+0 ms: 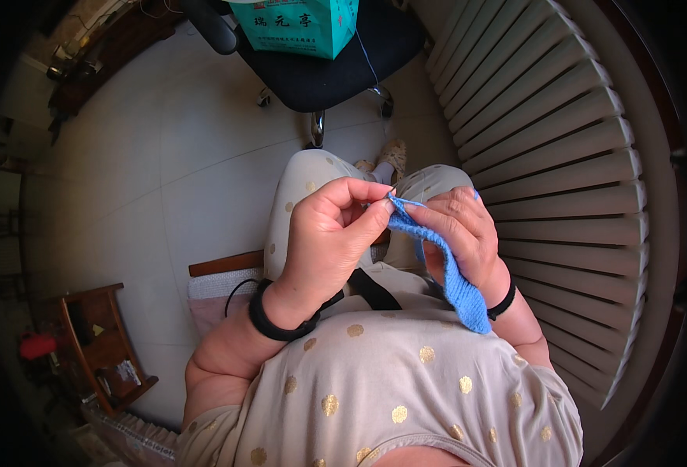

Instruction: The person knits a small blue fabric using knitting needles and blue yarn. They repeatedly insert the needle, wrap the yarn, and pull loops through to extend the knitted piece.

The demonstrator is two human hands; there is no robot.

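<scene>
A narrow strip of blue knitted fabric (460, 292) hangs from between my hands over my right wrist side, its rounded end resting near my shirt. My left hand (331, 227) pinches the tip of a thin needle or hook (394, 190) and the top edge of the knitting between thumb and forefinger. Around the upper part of the strip, my right hand (460, 230) is curled, with blue yarn looped on a finger. Blue yarn (366, 55) also runs down from a green bag on the chair ahead. Part of the needle or hook is hidden by my fingers.
A black office chair (343, 82) stands ahead with the green printed bag (296, 35) on its seat. A white slatted radiator (565, 204) lines the right side. To the left are a small wooden stool or rack (101, 344) and the tiled floor (203, 192).
</scene>
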